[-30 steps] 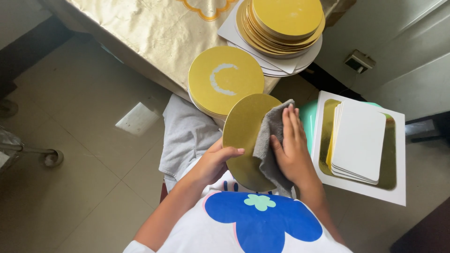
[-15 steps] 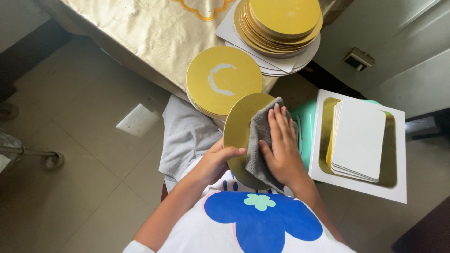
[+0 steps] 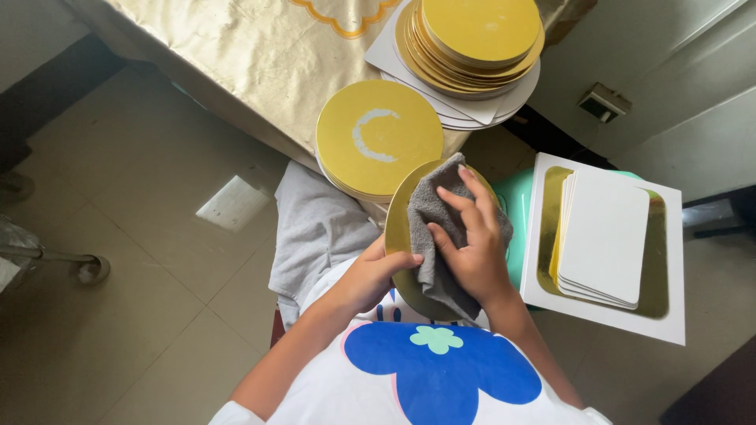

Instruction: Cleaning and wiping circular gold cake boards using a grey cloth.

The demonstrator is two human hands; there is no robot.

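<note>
My left hand (image 3: 370, 275) grips the lower left edge of a round gold board (image 3: 398, 228), held tilted in front of my chest. My right hand (image 3: 472, 240) presses a grey cloth (image 3: 429, 216) flat against the board's face, fingers spread over the cloth. Just beyond the held board lies another round gold board (image 3: 378, 138) with a white curved smear on it, on top of a small stack.
A tall stack of round gold boards (image 3: 476, 35) sits on white boards on a gold-clothed table (image 3: 236, 55). To my right a white square board (image 3: 665, 260) carries white rectangular boards (image 3: 602, 236). A grey fabric (image 3: 315, 228) lies on my lap; tiled floor at left.
My right hand has slid the grey cloth up and to the left across the held board. My left hand keeps its grip on the board's edge.
</note>
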